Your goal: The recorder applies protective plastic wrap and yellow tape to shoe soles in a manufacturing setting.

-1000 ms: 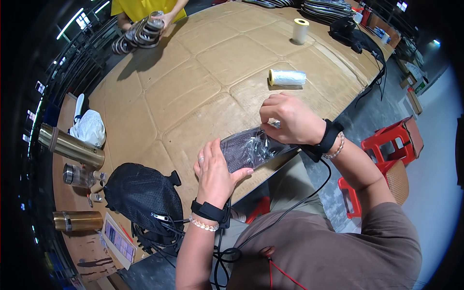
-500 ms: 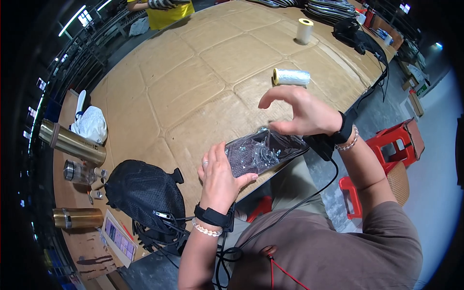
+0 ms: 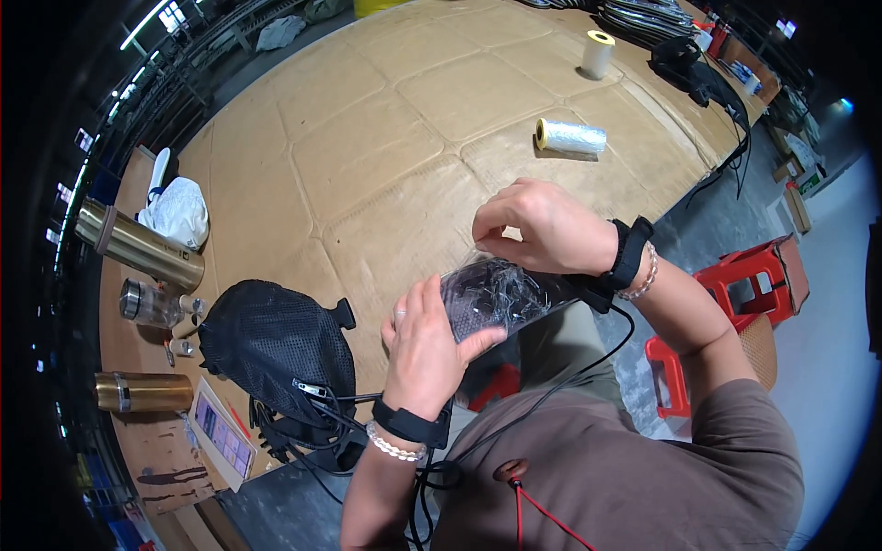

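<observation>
A dark, textured flat piece (image 3: 473, 305) wrapped in shiny, wrinkled clear film lies at the near edge of the table. My left hand (image 3: 423, 354) grips its left end, thumb along the near side and fingers at the far side. Above its far edge, my right hand (image 3: 551, 225) is closed in a pinch on a bit of the clear film (image 3: 478, 260), which stretches up from the piece. What lies under my right wrist is partly hidden. Beyond that hand a roll of clear film (image 3: 577, 138) rests on its side.
Another film roll (image 3: 597, 57) stands upright farther back. A black mesh bag (image 3: 276, 335) with cables sits at left, near a steel flask (image 3: 152, 257), a glass bottle (image 3: 152, 303) and a gold cup (image 3: 147, 392). Red stools (image 3: 758, 285) stand at right. Dark pieces (image 3: 643, 20) are stacked at the far right.
My right hand has gone from open, curved fingers to a pinch, moving down and left to the film. The piece now tilts slightly, with my left hand still on it.
</observation>
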The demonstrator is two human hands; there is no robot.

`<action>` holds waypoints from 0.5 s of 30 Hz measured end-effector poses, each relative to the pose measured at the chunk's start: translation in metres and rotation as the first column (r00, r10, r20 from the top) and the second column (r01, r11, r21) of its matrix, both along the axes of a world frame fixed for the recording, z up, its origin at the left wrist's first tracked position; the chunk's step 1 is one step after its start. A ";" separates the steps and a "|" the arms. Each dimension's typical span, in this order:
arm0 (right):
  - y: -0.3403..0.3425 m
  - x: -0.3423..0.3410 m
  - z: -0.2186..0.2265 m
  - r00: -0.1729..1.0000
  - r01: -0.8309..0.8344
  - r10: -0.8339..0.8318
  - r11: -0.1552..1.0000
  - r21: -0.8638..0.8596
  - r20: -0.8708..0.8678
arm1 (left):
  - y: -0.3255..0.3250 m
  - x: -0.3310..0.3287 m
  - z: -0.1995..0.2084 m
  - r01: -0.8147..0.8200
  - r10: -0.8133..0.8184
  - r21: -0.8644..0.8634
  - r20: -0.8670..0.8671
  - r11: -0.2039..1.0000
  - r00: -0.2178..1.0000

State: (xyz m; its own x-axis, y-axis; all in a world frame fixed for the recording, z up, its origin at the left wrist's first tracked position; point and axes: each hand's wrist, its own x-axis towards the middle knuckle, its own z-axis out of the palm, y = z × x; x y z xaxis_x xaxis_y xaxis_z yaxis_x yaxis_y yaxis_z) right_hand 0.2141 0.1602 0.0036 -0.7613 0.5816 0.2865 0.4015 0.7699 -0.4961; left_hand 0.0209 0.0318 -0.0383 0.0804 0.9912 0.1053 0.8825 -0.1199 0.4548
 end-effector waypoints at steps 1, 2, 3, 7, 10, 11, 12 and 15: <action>0.000 -0.001 0.003 1.000 0.000 0.000 1.000 -0.001 0.001 | 0.004 -0.002 0.007 0.000 0.000 -0.001 0.001 1.000 1.000; 0.001 -0.003 0.005 0.999 -0.033 0.032 0.999 0.042 0.044 | 0.012 -0.005 0.018 -0.021 0.033 -0.130 0.097 0.991 0.995; 0.001 -0.005 0.007 0.994 -0.068 0.061 0.994 0.083 0.087 | 0.020 -0.005 0.024 -0.028 0.078 -0.258 0.187 0.966 0.979; 0.002 -0.013 0.013 0.996 -0.030 0.018 0.990 0.137 0.085 | 0.044 0.002 0.041 -0.090 0.099 -0.337 0.008 0.937 0.995; 0.007 -0.014 0.014 0.995 0.050 -0.056 0.997 0.066 0.088 | 0.055 0.005 0.042 -0.111 0.113 -0.305 -0.013 0.946 0.994; 0.008 -0.014 0.013 0.994 0.054 -0.059 0.996 0.064 0.088 | 0.058 0.005 0.043 -0.117 0.121 -0.317 -0.007 0.941 0.993; 0.009 -0.013 0.013 0.996 0.048 -0.050 0.998 0.036 0.075 | 0.060 0.003 0.038 -0.140 0.155 -0.302 0.025 0.943 0.988; 0.013 -0.009 0.014 0.997 0.036 -0.031 0.997 -0.067 0.073 | 0.062 -0.004 0.046 -0.087 0.117 -0.292 0.084 0.952 0.990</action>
